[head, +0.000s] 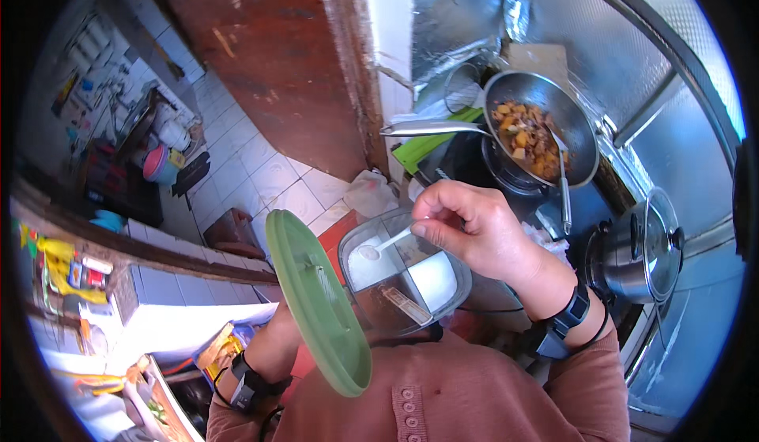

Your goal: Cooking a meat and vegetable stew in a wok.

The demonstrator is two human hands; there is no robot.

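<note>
My right hand (468, 222) pinches the handle of a small white plastic spoon (391, 243) between thumb and fingertips. Its bowl is over one compartment of a clear divided seasoning container (350, 246), touching or just above the white granules (359, 270). Another compartment holds a finer white seasoning (436, 279). A brownish spoon handle (406, 305) lies across the near-left compartment, which looks dark. The green oval lid (323, 305) stands tilted up along the container's left side. Behind that lid my left hand (287, 326) is mostly hidden; only the part near the wrist shows, so its grip is unclear.
Beyond my right hand, a steel wok (584, 139) of diced food and a metal spatula (563, 187) sits on a stove, its handle pointing left. A glass-lidded steel pot (637, 252) stands at right. A brown door (273, 56) and tiled floor (249, 169) lie left.
</note>
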